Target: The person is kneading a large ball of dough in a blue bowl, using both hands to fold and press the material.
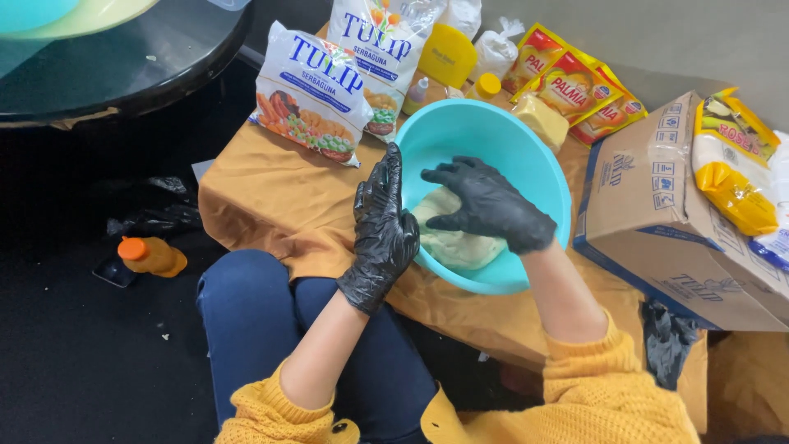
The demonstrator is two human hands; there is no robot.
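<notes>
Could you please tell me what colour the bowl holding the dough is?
The bowl is turquoise, seen in the head view.

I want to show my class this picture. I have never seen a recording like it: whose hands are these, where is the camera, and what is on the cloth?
There is no machine here. A person wears one camera on the head, so the picture looks down at their own two hands, both in black gloves. The left hand stands against the outer rim of a tilted teal bowl, fingers up. The right hand reaches inside the bowl, fingers spread over a pale lump of dough; whether it presses the dough I cannot tell. The bowl rests on an orange cloth. Behind it lie two white flour bags and yellow-and-red packets. A cardboard box lies on the right. A small orange-capped bottle lies on the dark floor, left.
</notes>
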